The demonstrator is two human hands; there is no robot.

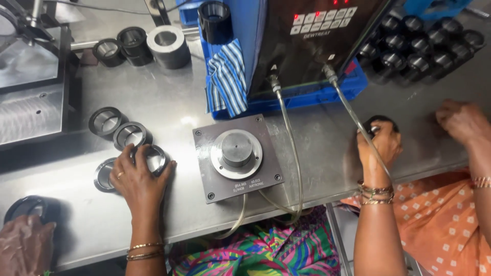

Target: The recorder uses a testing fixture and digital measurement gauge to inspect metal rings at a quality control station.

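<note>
My left hand (138, 179) lies on the steel table, its fingers wrapped around a dark metal ring (156, 158). Three more rings lie close by: one under the thumb side (104, 176), one just beyond (131, 135) and one farther left (106, 120). My right hand (379, 145) grips another dark ring (381, 122) on the table to the right. Between my hands sits a square grey gauge plate (238, 157) with a round steel plug (236, 149) in its middle.
Two clear hoses (294, 153) run from a black display unit (317, 36) to the plate. A striped cloth (226, 76) hangs off a blue tray. Many dark rings (419, 43) are stacked back right. Another person's hand (460, 120) rests right; a gloved hand (23, 245) is lower left.
</note>
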